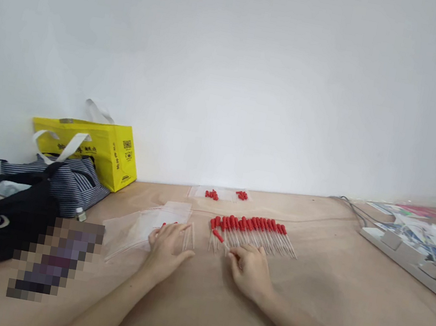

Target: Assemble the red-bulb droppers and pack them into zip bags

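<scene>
A row of several clear droppers with red bulbs [252, 232] lies on the tan table [338, 296]. My right hand [250, 270] rests at the near left end of the row, fingers curled at a loose dropper [218, 237]. My left hand [166, 246] lies flat with fingers stretched out, over the edge of clear plastic bags [139, 225]. A few clear tubes [190, 235] lie just off its fingertips. Something red shows under its fingers; what it is I cannot make out.
Loose red bulbs [212, 194] sit on a clear sheet by the wall. At the left stand a yellow bag [102, 151], a striped bag [71, 182] and a black bag [1, 220]. A grey device [404, 255] with printed papers lies at the right.
</scene>
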The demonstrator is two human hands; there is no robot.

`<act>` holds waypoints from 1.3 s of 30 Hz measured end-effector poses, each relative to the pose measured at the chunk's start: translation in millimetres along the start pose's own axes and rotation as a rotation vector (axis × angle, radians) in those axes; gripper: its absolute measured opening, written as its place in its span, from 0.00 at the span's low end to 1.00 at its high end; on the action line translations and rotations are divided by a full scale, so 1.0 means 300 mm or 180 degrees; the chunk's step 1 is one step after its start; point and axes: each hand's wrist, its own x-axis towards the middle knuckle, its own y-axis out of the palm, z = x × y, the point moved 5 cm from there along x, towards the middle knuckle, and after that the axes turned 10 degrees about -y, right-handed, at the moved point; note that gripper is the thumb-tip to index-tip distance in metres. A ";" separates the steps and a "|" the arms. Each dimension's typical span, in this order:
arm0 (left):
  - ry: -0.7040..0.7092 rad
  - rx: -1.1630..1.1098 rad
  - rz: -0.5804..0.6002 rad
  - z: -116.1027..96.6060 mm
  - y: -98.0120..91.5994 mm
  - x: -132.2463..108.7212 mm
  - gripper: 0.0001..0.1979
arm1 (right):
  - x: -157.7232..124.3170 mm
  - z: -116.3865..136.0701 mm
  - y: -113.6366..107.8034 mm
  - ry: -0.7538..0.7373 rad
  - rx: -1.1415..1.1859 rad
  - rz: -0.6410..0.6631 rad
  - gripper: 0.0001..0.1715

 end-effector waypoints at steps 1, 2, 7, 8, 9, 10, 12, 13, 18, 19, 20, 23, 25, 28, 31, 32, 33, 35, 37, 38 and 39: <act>-0.0222 0.0208 -0.0132 0.029 -0.007 0.014 0.23 | 0.016 -0.007 0.010 0.0205 0.0000 -0.0014 0.13; -0.0416 0.0381 -0.0218 0.055 -0.013 0.026 0.20 | 0.033 -0.012 0.021 0.0384 -0.0014 -0.0019 0.13; -0.0811 0.0756 -0.0254 0.131 -0.017 0.055 0.13 | 0.119 0.001 0.077 0.0935 -0.0226 0.0028 0.13; -0.0823 0.0773 -0.0234 0.137 -0.015 0.057 0.12 | 0.133 0.007 0.085 0.0993 -0.0274 0.0058 0.12; -0.0827 0.0782 -0.0229 0.140 -0.013 0.057 0.11 | 0.145 0.012 0.093 0.1042 -0.0310 0.0093 0.11; -0.0829 0.0788 -0.0232 0.142 -0.011 0.058 0.11 | 0.154 0.016 0.099 0.1088 -0.0336 0.0131 0.10; -0.0855 0.0794 -0.0250 0.147 -0.007 0.058 0.10 | 0.166 0.024 0.109 0.1122 -0.0362 0.0206 0.10; -0.0879 0.0793 -0.0256 0.150 -0.005 0.059 0.10 | 0.169 0.027 0.112 0.1108 -0.0368 0.0241 0.09; -0.1004 0.0752 -0.0261 0.177 0.004 0.071 0.09 | 0.171 0.036 0.111 0.0915 -0.0409 0.0273 0.09; -0.1015 0.0737 -0.0258 0.182 0.006 0.075 0.08 | 0.172 0.040 0.108 0.0872 -0.0409 0.0242 0.09; -0.1014 0.0717 -0.0248 0.186 0.009 0.078 0.07 | 0.175 0.046 0.105 0.0819 -0.0401 0.0209 0.10; -0.0943 0.0603 -0.0204 0.194 0.017 0.087 0.04 | 0.193 0.084 0.108 0.0610 -0.0309 0.0174 0.11; -0.0870 0.0488 -0.0190 0.197 0.022 0.090 0.03 | 0.215 0.120 0.121 0.0498 -0.0251 0.0241 0.11; -0.0762 0.0304 -0.0205 0.201 0.026 0.090 0.03 | 0.255 0.163 0.153 0.0551 -0.0350 0.0470 0.13; -0.0653 0.0143 -0.0260 0.200 0.023 0.088 0.05 | 0.289 0.180 0.188 0.0696 -0.0481 0.0678 0.14; -0.0614 0.0092 -0.0292 0.197 0.022 0.087 0.06 | 0.297 0.182 0.199 0.0719 -0.0503 0.0718 0.14; -0.0571 0.0037 -0.0328 0.193 0.019 0.085 0.07 | 0.304 0.184 0.209 0.0731 -0.0522 0.0749 0.14; -0.0462 -0.0090 -0.0397 0.179 0.015 0.081 0.10 | 0.312 0.187 0.225 0.0738 -0.0579 0.0806 0.15; -0.0329 -0.0243 -0.0431 0.159 0.011 0.074 0.13 | 0.314 0.193 0.233 0.0725 -0.0634 0.0840 0.15; -0.0262 -0.0329 -0.0428 0.147 0.009 0.070 0.14 | 0.313 0.198 0.231 0.0710 -0.0657 0.0836 0.15; -0.0199 -0.0418 -0.0413 0.135 0.007 0.065 0.15 | 0.312 0.203 0.225 0.0692 -0.0674 0.0818 0.14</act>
